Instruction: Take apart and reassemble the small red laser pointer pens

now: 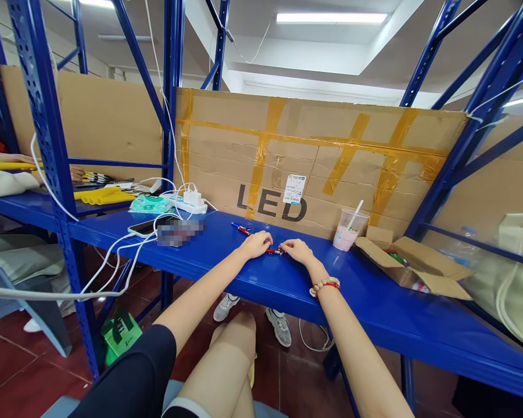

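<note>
A slim red pen (273,251) lies level just above or on the blue tabletop, between my two hands. My left hand (257,244), fingers curled, closes on its left end. At its right end, near a small shiny part, my right hand (297,251) pinches with thumb and fingers; the fingertips partly hide that end. Just beyond my left hand are more pens, a blue one (235,224) and a red one (244,230), lying close together.
A cup with a straw (345,231) stands right of my hands, beside an open cardboard box (412,267). Left are a power strip (192,203), white cables, a phone (150,226) and a wipes packet (150,203). A cardboard panel (226,157) closes the back. Another person's hand (76,173) shows far left.
</note>
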`<state>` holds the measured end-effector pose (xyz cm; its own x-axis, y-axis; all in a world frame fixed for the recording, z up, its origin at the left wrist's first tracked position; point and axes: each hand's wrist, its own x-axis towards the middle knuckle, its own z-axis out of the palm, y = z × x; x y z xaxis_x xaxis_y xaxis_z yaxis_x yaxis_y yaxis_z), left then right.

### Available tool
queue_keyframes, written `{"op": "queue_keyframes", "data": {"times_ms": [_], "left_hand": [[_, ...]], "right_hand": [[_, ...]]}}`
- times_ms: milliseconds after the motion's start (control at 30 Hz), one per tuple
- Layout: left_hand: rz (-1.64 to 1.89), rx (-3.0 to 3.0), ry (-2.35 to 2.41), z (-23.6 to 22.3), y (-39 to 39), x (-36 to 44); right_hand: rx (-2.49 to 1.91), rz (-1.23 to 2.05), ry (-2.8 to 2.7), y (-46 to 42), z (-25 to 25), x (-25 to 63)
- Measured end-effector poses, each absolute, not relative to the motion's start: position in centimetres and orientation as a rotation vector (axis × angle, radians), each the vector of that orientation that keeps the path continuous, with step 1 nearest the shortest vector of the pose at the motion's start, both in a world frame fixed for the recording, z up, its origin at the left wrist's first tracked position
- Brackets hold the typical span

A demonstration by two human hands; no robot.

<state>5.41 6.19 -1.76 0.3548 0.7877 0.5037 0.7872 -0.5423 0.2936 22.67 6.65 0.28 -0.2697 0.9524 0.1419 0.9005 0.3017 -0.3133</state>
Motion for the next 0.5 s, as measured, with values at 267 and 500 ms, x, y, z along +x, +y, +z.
{"op": "queue_keyframes", "data": {"times_ms": [267, 500], "left_hand": [[0.932, 2.537, 1.522, -1.64, 6.11, 5.44], [0.872, 2.467, 1.571, -1.52, 6.02, 5.62]], "right_hand": [[-1.673, 0.260, -2.265, 6.74, 0.24, 22.68], [-1.669, 0.273, -2.263, 6.98, 0.12, 22.77]]}}
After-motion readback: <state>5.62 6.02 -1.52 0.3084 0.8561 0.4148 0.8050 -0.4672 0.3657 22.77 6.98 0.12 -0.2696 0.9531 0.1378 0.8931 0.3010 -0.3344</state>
